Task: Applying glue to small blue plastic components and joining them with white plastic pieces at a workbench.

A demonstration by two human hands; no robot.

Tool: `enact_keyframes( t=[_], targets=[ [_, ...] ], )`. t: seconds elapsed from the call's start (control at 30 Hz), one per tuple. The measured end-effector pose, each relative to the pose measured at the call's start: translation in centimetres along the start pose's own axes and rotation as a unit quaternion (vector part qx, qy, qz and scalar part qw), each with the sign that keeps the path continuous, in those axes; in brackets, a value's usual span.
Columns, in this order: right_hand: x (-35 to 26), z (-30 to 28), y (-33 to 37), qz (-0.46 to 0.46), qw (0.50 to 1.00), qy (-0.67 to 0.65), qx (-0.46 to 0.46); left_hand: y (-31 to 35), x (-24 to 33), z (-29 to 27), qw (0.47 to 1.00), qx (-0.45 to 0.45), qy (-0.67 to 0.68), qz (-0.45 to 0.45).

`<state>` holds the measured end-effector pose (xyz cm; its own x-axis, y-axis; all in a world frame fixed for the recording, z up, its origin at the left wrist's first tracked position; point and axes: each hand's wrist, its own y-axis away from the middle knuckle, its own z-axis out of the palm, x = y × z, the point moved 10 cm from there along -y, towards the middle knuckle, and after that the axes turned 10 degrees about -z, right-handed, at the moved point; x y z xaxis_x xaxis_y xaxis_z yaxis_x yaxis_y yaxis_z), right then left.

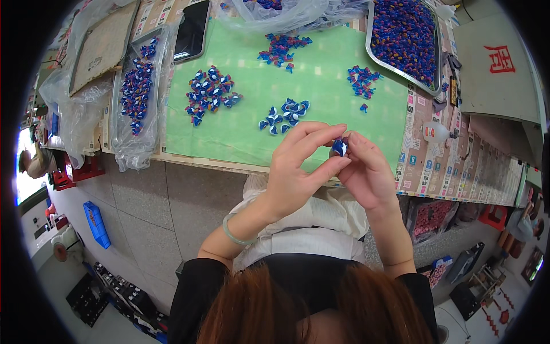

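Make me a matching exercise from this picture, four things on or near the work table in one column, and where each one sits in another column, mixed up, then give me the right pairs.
Things:
1. metal tray of blue and red pieces
2. dark phone
3. small white bottle
4. small blue and white piece

Places:
A. pinched between the fingertips of the left hand and right hand
B. at the far right of the green mat
C. past the mat's far left corner
D. on the printed sheets right of the mat

Pairs: 1-B, 2-C, 3-D, 4-A
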<state>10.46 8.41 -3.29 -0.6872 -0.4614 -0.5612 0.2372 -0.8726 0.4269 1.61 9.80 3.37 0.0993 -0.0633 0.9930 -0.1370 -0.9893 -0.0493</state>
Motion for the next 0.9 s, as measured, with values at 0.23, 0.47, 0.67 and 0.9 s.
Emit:
enact_keyframes(
  t=[0.23, 0.47, 0.67, 0.9],
  targets=[
    [-0.2, 0.3, 0.2, -0.022, 0.999, -0.023, -0.004, 0.2, 0.1, 0.1, 1.000, -0.003, 0.010, 0.003],
    [-2.7, 0.8, 0.6, -0.150, 0.984, 0.074, -0.069, 0.3, 0.1, 0.2, 0.999, -0.012, 0.042, -0.005],
    [-3.9, -1.1, 0.8, -0.193, 0.968, 0.161, 0.006, -0.3, -2.5, -2.6, 0.995, 0.042, -0.071, -0.060],
    [-12.1, -11.6, 6.4, -0.442, 0.818, 0.271, 0.250, -0.7, -3.6, -11.7, 0.848, 0.311, -0.429, -0.008]
  ],
)
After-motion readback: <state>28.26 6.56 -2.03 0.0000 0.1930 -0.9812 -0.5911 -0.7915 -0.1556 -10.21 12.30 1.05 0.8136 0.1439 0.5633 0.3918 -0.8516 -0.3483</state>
